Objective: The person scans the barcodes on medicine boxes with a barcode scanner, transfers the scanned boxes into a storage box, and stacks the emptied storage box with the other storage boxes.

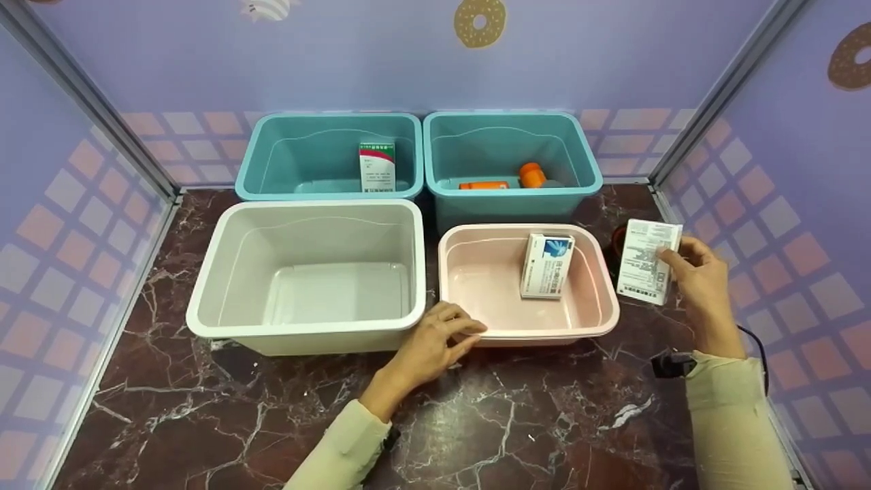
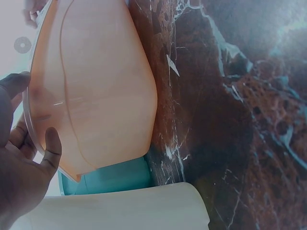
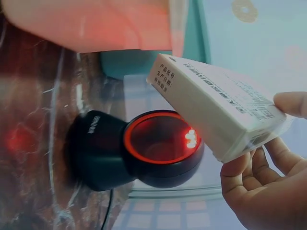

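My right hand (image 1: 704, 279) pinches a white medicine box (image 1: 646, 262) by its edge, thumb on the printed face. In the right wrist view the box is tilted in front of a black barcode scanner (image 3: 163, 143), whose round window glows red. My left hand (image 1: 432, 344) holds the front left corner of the pink bin (image 1: 531, 333), thumb (image 2: 52, 148) against the outer wall and fingers at the rim. Inside that bin another medicine box (image 1: 548, 269), white with a blue picture, leans by the right wall.
A large white bin (image 1: 306, 330) stands left of the pink one. Behind them are two teal bins: the left one (image 1: 299, 190) has a green-and-white box (image 1: 378, 167), the right one (image 1: 514, 192) orange bottles (image 1: 532, 175). Purple panels (image 1: 381, 61) enclose the dark marble table (image 1: 224, 422).
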`<state>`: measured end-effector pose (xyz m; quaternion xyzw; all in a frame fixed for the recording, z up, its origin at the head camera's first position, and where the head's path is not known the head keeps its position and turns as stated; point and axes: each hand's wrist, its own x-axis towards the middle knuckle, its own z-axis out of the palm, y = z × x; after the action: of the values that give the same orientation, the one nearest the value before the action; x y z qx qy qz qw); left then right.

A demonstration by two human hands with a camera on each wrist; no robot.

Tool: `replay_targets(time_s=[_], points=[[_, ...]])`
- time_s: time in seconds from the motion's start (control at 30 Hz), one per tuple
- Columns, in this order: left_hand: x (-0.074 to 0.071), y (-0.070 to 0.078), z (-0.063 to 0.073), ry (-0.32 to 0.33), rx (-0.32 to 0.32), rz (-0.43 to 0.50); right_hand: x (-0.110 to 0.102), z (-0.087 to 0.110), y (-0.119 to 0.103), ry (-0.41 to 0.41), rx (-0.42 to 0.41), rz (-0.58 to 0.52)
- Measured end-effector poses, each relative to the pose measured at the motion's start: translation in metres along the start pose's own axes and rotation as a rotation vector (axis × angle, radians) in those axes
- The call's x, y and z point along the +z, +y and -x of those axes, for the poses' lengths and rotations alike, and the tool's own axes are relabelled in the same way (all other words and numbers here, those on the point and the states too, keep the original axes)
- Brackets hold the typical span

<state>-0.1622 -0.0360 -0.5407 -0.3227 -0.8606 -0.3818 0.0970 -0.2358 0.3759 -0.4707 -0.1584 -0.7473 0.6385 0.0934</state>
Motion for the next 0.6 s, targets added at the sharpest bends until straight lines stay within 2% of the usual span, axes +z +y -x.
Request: replay_targets(time_s=[0.17,0.3,0.4,0.6], points=[[-0.001,0.001,0.0,-0.01,-0.007,-0.007,0.002,-0.003,0.017,0.022,-0.058,0.248],[-0.001,0.001,0.0,-0.014,-0.01,-0.017,0.003,-0.004,0.028,0.013,-0.073,0.367],[-0.001,0.001,0.0,-0.016,-0.008,-0.027,0.003,-0.003,0.034,-0.004,-0.071,0.41],[-0.001,0.001,0.0,-0.011,-0.005,-0.04,0.005,-0.001,0.041,-0.032,-0.046,0.392]])
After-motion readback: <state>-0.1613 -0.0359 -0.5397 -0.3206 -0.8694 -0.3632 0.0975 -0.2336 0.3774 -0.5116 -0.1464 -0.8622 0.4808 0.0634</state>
